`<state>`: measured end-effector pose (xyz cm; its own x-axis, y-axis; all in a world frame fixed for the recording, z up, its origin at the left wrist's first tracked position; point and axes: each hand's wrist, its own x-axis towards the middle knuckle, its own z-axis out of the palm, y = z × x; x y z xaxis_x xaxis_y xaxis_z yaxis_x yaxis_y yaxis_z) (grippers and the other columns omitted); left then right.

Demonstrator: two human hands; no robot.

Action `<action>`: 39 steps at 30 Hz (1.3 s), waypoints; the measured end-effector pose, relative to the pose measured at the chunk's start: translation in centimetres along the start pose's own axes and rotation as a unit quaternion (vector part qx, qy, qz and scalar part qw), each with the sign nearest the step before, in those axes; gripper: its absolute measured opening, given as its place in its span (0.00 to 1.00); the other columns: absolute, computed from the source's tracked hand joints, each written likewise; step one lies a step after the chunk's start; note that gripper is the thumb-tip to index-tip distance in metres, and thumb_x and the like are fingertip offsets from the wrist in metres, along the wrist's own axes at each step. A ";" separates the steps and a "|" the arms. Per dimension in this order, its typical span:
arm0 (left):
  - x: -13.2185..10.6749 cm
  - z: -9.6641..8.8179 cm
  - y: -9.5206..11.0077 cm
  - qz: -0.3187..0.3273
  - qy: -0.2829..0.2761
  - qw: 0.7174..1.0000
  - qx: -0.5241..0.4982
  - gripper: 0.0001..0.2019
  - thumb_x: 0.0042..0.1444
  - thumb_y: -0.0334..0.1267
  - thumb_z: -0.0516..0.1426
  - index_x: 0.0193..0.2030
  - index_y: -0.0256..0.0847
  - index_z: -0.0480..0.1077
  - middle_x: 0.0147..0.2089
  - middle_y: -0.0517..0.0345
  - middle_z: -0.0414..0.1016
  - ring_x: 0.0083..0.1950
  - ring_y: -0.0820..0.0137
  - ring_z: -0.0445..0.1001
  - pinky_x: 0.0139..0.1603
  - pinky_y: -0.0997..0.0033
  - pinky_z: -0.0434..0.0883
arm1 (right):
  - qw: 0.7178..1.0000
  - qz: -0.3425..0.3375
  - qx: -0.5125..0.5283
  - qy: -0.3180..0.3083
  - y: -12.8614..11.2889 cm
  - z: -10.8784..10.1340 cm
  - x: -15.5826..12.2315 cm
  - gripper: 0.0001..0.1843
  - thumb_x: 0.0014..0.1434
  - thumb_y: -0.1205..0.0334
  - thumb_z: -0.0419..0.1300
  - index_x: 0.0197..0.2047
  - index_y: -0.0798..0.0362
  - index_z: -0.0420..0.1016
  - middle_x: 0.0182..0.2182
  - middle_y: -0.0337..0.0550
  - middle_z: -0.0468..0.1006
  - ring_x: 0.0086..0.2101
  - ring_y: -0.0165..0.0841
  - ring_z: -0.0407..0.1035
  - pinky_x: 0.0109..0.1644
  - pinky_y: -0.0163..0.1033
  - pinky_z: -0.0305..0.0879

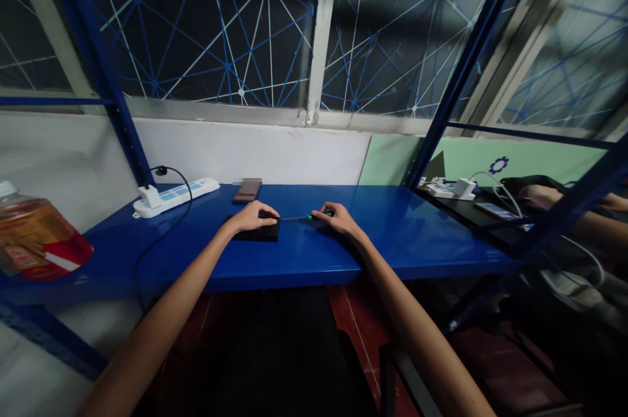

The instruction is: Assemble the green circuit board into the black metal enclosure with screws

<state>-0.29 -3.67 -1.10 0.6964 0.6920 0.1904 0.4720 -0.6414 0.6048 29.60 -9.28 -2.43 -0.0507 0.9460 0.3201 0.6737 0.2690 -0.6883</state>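
On the blue desk (314,260) lies a flat black box (260,234), dark enough that its details are lost. My left hand (250,217) is closed over its top and far side, the fingers near its right end. My right hand (339,219) grips a screwdriver (309,216) by its green and black handle, to the right of the box. The thin shaft points left, and its tip is at or near the box's right edge by my left fingertips. Whether the tip touches the box, I cannot tell.
Behind my left hand rests a phone (248,190). A white power strip (171,197) with a black cable stands at the back left, a large bottle (44,234) at far left. Blue posts flank the desk. Another person's hand (540,197) is at the right, near a phone (495,210).
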 end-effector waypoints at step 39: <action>0.0 0.1 -0.1 -0.003 0.003 1.000 0.016 0.18 0.56 0.50 0.56 0.46 0.43 0.78 0.51 0.51 0.79 0.51 0.58 0.75 0.50 0.63 0.70 | 0.998 -0.016 -0.060 -0.014 -0.6 -0.1 -0.4 0.28 0.53 0.34 0.56 0.29 0.54 0.72 0.23 0.38 0.70 0.26 0.30 0.61 0.30 0.35 0.52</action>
<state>-0.25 -3.65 -1.23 0.6898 0.6981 0.1922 0.4930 -0.6472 0.5814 29.32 -9.81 -2.11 -0.0939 0.9425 0.3207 0.7544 0.2776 -0.5949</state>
